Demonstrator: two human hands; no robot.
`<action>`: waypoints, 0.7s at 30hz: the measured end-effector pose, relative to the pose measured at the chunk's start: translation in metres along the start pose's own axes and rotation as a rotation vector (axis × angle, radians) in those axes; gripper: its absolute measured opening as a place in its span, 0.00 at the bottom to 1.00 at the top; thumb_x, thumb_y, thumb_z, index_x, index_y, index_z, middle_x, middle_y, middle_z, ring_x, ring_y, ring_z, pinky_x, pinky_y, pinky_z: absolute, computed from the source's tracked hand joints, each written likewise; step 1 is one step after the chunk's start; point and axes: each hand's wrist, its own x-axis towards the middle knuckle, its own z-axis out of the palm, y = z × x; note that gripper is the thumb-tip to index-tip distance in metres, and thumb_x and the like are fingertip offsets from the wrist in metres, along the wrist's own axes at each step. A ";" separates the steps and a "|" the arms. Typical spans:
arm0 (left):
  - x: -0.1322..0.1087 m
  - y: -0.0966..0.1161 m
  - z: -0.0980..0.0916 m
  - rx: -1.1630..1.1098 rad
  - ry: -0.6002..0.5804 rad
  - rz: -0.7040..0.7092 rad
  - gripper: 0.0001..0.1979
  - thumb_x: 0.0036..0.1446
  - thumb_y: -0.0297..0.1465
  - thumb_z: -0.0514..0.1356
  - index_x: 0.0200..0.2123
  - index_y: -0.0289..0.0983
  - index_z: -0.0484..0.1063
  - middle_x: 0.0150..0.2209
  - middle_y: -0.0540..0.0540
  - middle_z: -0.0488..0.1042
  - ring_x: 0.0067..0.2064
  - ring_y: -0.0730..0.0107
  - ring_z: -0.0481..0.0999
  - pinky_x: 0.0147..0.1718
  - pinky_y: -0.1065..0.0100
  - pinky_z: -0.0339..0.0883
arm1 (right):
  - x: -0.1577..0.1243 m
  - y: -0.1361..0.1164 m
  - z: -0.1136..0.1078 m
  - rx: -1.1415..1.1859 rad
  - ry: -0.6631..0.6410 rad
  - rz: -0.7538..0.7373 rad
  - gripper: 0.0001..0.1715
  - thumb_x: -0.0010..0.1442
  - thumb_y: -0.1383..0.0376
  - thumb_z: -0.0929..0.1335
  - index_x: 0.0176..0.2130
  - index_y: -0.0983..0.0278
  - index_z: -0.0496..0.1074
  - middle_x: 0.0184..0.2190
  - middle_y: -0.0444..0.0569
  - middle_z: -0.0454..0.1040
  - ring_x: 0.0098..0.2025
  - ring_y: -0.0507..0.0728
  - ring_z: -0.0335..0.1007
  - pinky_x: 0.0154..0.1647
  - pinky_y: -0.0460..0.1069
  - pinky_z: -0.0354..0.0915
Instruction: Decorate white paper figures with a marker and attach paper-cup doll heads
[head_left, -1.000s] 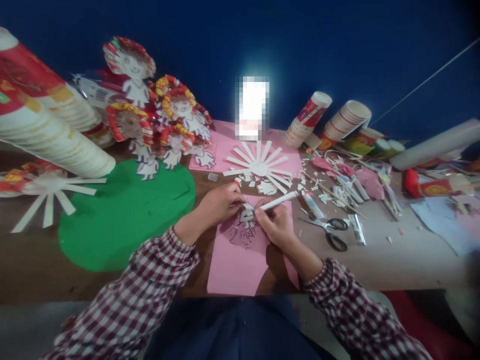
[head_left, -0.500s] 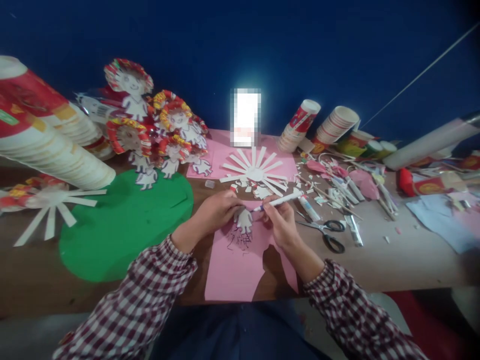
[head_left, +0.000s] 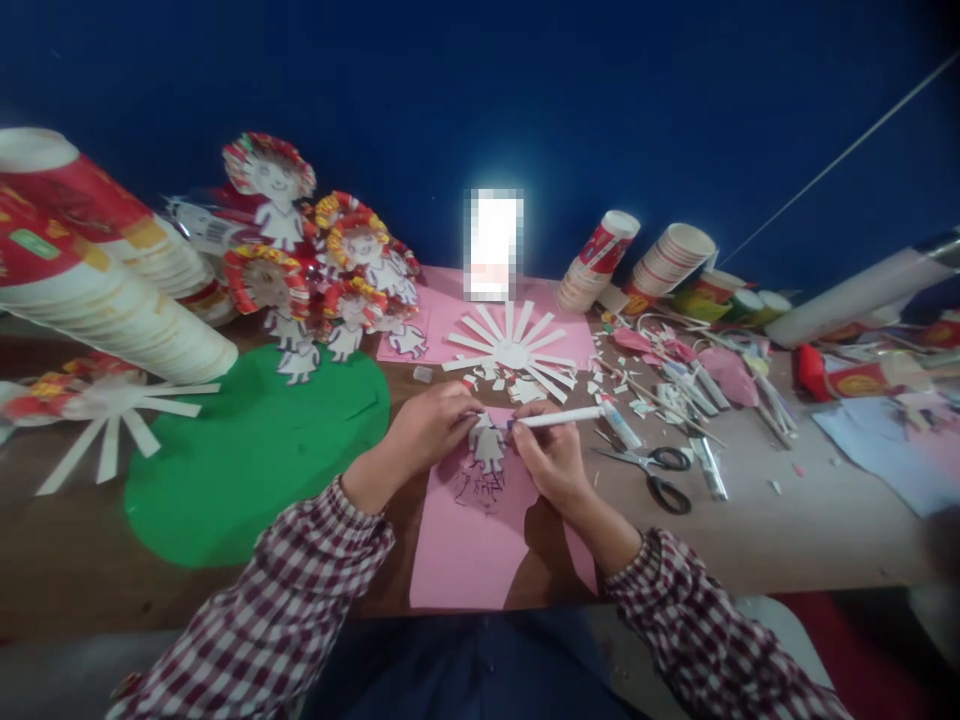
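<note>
A small white paper figure cutout [head_left: 488, 446] with a dark outline lies over a pink paper sheet [head_left: 457, 560] that bears dark scribbles. The fingertips of my left hand [head_left: 439, 425] are closed on the cutout's upper left edge. My right hand [head_left: 551, 455] grips a white marker [head_left: 562, 416], its dark tip close to the cutout's right side. Whether the tip touches the paper I cannot tell. Just beyond both hands, a white paper cup cut into splayed strips [head_left: 512, 354] rests on another pink sheet.
Scissors [head_left: 656, 475] and a glue tube [head_left: 621, 425] lie right of my hands, among paper scraps. A green paper shape [head_left: 225, 480] covers the left side. Stacked paper cups [head_left: 142, 280] and decorated paper figures [head_left: 277, 190] stand at the back left. More cups [head_left: 673, 255] are at the back right.
My right hand has turned the marker flatter, and its tip has shifted slightly down beside the cutout. My left hand stays at the cutout's edge. The whole view has shifted slightly.
</note>
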 end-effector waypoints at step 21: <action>-0.059 0.104 0.024 0.373 -0.059 -0.126 0.23 0.59 0.37 0.61 0.56 0.36 0.67 0.56 0.39 0.71 0.55 0.50 0.67 0.51 0.54 0.63 | 0.005 0.002 -0.014 0.079 0.227 0.023 0.13 0.57 0.58 0.68 0.40 0.64 0.70 0.27 0.45 0.73 0.26 0.51 0.66 0.25 0.45 0.61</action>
